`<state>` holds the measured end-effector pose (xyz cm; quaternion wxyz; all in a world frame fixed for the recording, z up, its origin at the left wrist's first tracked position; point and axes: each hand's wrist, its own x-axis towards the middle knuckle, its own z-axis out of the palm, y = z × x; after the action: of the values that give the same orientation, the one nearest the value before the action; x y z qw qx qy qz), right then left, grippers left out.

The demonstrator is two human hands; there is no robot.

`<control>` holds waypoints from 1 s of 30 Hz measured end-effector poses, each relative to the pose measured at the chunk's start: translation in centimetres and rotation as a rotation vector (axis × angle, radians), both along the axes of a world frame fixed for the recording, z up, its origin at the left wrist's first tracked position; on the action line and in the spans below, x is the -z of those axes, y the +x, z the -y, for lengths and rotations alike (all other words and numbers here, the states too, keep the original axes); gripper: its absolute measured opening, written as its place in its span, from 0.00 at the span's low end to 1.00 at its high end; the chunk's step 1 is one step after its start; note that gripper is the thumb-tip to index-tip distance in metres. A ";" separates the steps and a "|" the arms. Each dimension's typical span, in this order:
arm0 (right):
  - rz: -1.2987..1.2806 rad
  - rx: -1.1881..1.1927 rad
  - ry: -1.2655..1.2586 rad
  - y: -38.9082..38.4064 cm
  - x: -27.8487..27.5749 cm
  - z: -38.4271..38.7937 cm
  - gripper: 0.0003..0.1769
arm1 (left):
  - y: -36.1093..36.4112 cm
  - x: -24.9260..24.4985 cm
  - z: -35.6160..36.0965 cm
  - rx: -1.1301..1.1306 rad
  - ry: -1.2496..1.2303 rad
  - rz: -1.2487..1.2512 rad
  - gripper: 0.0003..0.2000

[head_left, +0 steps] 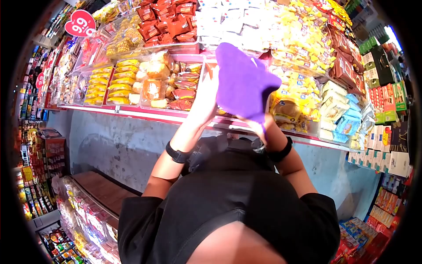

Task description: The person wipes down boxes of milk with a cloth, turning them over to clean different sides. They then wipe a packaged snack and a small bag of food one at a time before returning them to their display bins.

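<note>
A purple cloth (246,83) is held up in front of me, over the front edge of the snack display. My left hand (210,94) grips it along its left side, the fingers largely hidden behind the fabric. At the cloth's lower edge, my right hand (258,125) is closed on it, and a narrow purple end hangs past that hand. Right behind the cloth are clear bins of packaged snacks, including bread rolls (154,79) and yellow-wrapped packs (288,105). Black bands circle both wrists.
A red-and-white shelf edge (149,113) runs across in front of me. Red packets (169,20) and white packets (233,20) fill the upper bins. A heart-shaped price sign (80,23) stands at upper left. Boxed goods (387,145) are stacked at right; a brown-topped bench (99,189) sits lower left.
</note>
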<state>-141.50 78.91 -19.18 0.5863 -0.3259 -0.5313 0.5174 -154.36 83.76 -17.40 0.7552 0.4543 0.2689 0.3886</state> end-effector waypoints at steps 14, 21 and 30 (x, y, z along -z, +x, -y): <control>0.778 0.242 0.144 4.0 2.5 0.4 0.15 | 0.1 0.7 1.4 -0.115 -0.008 0.137 0.25; 0.808 0.439 0.079 5.0 3.6 0.4 0.18 | 0.4 1.4 0.8 -0.114 -0.046 0.225 0.26; 1.055 0.744 0.377 7.2 5.6 -1.8 0.19 | 0.3 1.1 -1.6 -0.155 -0.014 0.334 0.31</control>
<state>-134.25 80.75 -24.83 0.4342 -0.5885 -0.6802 -0.0494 -154.01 85.40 -18.47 0.7605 0.3560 0.1768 0.5135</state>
